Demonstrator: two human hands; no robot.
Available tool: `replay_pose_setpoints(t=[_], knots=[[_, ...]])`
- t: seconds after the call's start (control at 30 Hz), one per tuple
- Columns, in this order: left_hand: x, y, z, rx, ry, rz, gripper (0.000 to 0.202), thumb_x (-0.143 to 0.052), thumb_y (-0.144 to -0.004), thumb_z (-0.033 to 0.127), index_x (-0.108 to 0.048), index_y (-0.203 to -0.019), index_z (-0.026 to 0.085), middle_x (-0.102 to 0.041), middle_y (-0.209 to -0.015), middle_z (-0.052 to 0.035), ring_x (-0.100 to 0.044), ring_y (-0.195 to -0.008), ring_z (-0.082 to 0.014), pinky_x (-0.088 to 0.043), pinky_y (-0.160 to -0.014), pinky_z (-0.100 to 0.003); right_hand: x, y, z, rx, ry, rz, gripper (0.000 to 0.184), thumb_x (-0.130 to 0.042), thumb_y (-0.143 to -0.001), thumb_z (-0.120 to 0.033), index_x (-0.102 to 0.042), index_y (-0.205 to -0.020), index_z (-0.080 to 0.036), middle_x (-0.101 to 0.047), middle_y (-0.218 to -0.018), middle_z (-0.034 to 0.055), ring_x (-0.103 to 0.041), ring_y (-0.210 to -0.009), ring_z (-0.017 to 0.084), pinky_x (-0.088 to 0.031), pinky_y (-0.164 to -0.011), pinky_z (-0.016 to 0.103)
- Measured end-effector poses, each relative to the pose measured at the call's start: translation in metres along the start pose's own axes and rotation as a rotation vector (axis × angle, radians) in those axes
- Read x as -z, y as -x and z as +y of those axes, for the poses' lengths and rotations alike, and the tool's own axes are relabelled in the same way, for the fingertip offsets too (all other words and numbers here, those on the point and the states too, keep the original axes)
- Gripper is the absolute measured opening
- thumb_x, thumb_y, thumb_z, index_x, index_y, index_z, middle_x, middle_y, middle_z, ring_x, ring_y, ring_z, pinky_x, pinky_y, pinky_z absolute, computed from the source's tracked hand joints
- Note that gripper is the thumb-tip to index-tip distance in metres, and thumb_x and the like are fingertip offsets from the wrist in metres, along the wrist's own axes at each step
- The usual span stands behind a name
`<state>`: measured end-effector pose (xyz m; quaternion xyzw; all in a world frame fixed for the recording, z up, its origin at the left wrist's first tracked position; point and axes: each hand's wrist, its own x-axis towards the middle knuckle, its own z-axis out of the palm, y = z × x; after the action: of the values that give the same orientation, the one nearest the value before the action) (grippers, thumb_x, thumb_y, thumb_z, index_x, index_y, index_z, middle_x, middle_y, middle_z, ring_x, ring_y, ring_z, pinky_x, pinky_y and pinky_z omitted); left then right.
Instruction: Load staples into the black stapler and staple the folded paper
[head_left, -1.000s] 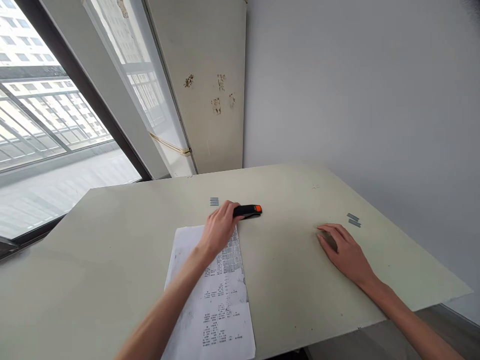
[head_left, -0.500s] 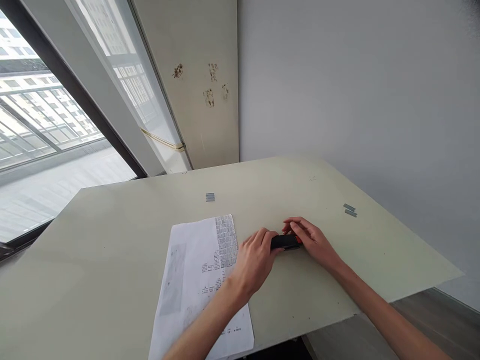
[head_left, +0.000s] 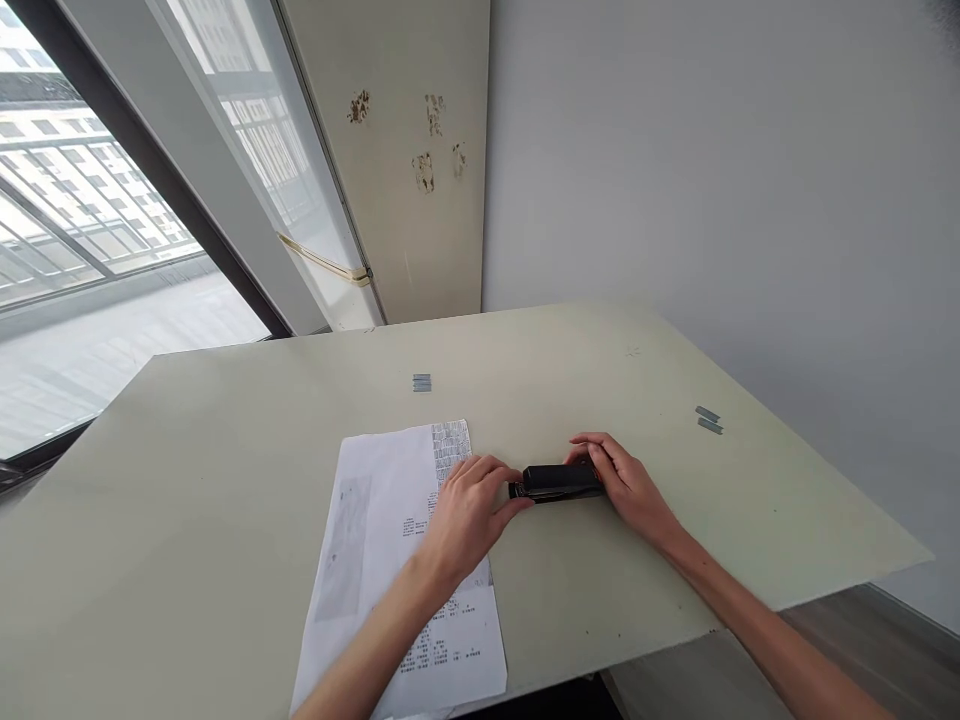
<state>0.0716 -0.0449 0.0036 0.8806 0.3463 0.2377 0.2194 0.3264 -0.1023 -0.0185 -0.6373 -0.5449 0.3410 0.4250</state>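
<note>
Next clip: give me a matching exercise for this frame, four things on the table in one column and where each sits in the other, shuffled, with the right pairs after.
Things
1. black stapler
2. printed sheet
3. single strip of staples
4. pair of staple strips

Places
A. far right of the table, near the wall
B. between the left hand and the right hand, fingers at both ends
C. partly under the left forearm, reaching the near edge
D. alone, beyond the sheet's far edge

Pairs: 1-B, 2-C, 3-D, 4-A
</note>
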Motion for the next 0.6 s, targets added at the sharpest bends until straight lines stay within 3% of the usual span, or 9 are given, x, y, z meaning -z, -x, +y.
replay_pose_setpoints(t=[0.13,0.27,0.5,0.6], knots=[[-0.004,-0.003,0.002,-0.024,-0.054,0.011,0.01,-0.07,-0.099,0.031,-0.069,-0.103,0.022,-0.072,-0.101,-0.0036,-0.068,-0.092,-0.0232,-0.053,-0.081,-0.039,0.002,0.003,0.001,0.004,-0.013,-0.039,0.043,-0.037,-0.106,-0.059,-0.062,-0.12,-0.026,-0.075,-0.108,0.007,-0.068,-0.096,0.024,-0.052,-0.086,0.036],[0.003,0.002,0.0,-0.056,-0.08,0.023,0.01,-0.062,-0.103,0.029,-0.068,-0.108,0.022,-0.071,-0.107,-0.0045,-0.067,-0.094,-0.0224,-0.054,-0.083,-0.039,0.004,0.008,-0.003,0.071,0.128,-0.161,0.039,-0.058,-0.098,-0.06,-0.066,-0.118,-0.028,-0.073,-0.114,0.006,-0.067,-0.097,0.025,-0.051,-0.084,0.036],[0.035,0.021,-0.017,-0.044,-0.086,-0.037,0.017,-0.058,-0.105,0.038,-0.068,-0.112,0.025,-0.07,-0.114,-0.0059,-0.066,-0.102,-0.0248,-0.055,-0.087,-0.042,0.001,0.008,-0.007,0.085,0.211,-0.184,0.033,-0.067,-0.093,-0.059,-0.069,-0.107,-0.029,-0.073,-0.103,0.0039,-0.064,-0.091,0.025,-0.05,-0.079,0.036],[0.052,0.012,-0.034,-0.022,-0.077,-0.043,0.028,-0.062,-0.101,0.047,-0.066,-0.121,0.027,-0.071,-0.119,-0.0048,-0.067,-0.107,-0.0251,-0.054,-0.093,-0.042,0.001,0.008,-0.008,0.08,0.214,-0.179,0.031,-0.067,-0.093,-0.057,-0.069,-0.106,-0.029,-0.073,-0.102,0.0032,-0.063,-0.089,0.024,-0.05,-0.079,0.035]])
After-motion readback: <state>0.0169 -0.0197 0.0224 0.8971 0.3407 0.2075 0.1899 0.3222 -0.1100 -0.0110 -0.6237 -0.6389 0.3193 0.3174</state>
